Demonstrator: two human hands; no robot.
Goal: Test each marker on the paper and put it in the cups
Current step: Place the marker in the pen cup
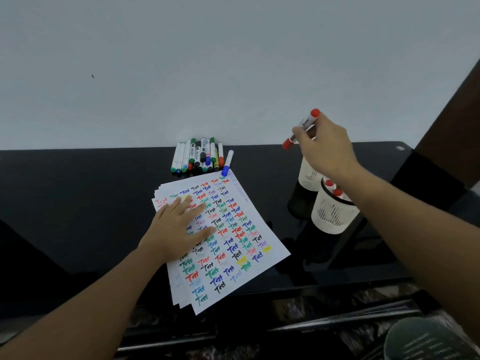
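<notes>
A black tabletop (78,203) runs against a pale wall (233,61). Near its middle lies a fanned stack of white paper (259,214), turned at an angle, its top sheet covered with rows of the handwritten word "Test" in red, blue, green, black, purple and yellow.

The left hand (179,227) lies flat on the left part of the paper, fingers straight and spread, pressing the sheets down. The right hand (324,149) is raised above the cups at the right side of the tabletop, fingers curled round a red marker (302,128). The marker is tilted, one red end up toward the wall, the other red end down to the left; the print on its white barrel is too blurred to read.

Two white mesh cups stand just beside each other: the near cup (330,216) holds red-capped markers (333,188), the far cup (309,178) is partly hidden by the right hand.

At the back edge, a pile of markers (197,155) lies against the wall; their labels are unreadable. A blue marker (227,162) lies just beside the pile, its cap touching the paper's far corner.
</notes>
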